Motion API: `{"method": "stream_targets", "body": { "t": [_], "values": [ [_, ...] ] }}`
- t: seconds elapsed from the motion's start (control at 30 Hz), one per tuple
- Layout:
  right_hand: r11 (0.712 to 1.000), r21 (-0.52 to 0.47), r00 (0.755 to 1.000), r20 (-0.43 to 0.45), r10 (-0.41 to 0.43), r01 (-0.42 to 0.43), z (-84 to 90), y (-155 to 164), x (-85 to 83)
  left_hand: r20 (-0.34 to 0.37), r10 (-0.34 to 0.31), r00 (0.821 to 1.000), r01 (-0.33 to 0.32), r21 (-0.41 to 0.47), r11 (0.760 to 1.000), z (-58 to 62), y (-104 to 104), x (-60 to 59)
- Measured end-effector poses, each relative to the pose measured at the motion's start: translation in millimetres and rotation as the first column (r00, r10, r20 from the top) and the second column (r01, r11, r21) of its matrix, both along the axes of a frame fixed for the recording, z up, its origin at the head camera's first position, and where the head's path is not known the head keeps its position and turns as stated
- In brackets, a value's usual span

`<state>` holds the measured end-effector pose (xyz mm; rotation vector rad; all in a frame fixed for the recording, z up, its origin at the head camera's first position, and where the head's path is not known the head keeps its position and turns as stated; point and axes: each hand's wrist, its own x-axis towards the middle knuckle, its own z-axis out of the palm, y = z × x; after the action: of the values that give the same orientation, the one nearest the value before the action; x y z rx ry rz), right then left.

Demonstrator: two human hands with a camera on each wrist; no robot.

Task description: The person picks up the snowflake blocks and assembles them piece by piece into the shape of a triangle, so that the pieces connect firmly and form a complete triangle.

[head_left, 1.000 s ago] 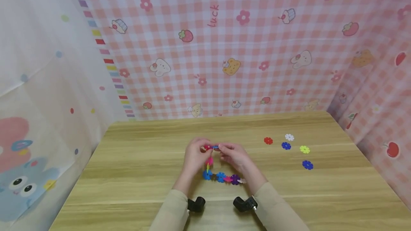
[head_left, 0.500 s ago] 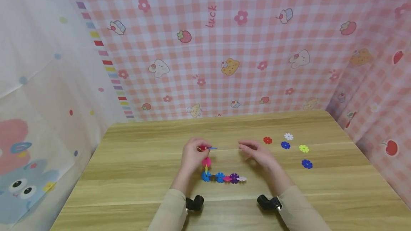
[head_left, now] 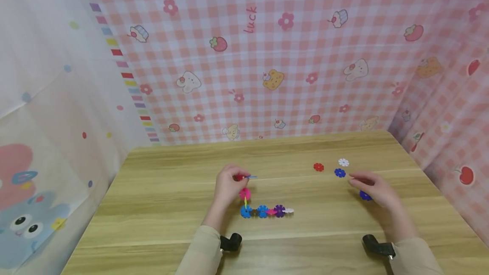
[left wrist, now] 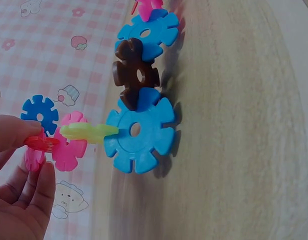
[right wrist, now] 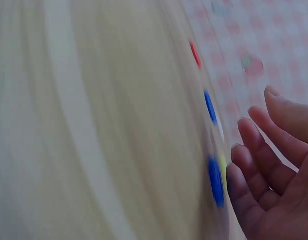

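My left hand pinches a red notched flower disc between thumb and fingers, part of a chain of interlocking plastic discs. In the left wrist view the chain runs through a pink disc, a yellow disc, a light blue disc and a brown disc. Another blue disc stands out beyond the thumb. The chain's near row ends in a purple disc and a white disc. With relaxed fingers, holding nothing, my right hand hovers over the loose discs, partly covering a dark blue disc.
Loose on the wooden table lie a red disc, a white disc and a second dark blue disc. A yellow disc shows behind the right fingers. Patterned cloth hangs behind the table.
My right hand has let go of the blue disc at the chain's end and moved right to the loose discs. The left hand keeps its grip, almost in place.
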<state>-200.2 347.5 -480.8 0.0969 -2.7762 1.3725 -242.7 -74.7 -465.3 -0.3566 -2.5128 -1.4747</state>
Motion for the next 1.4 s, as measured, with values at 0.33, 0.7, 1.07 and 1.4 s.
{"method": "stream_targets", "body": {
  "t": [0.33, 0.7, 1.07, 1.4],
  "values": [
    [0.993, -0.057, 0.995, 0.005, -0.1, 0.1, -8.8, 45, 3.6, 0.015, -0.001, 1.0, 0.001, 0.003, 1.0, 2.2, 4, 1.7],
    [0.999, -0.014, 0.995, 0.098, -0.029, 0.031, -11.2, 44, -14.1, 0.008, 0.004, 1.0, -0.004, -0.005, 1.0, 0.9, 5, 2.3],
    [0.977, 0.211, 0.997, -0.08, -0.021, 0.038, -15.6, 41, -21.0, 0.033, 0.016, 0.999, -0.016, -0.009, 1.0, 1.4, 6, 2.6],
    [0.978, 0.2, 0.996, -0.08, -0.05, 0.065, -17.2, 39, -18.8, 0.007, 0.015, 1.0, -0.015, 0.0, 1.0, -1.1, 4, 2.1]
  ]
}}
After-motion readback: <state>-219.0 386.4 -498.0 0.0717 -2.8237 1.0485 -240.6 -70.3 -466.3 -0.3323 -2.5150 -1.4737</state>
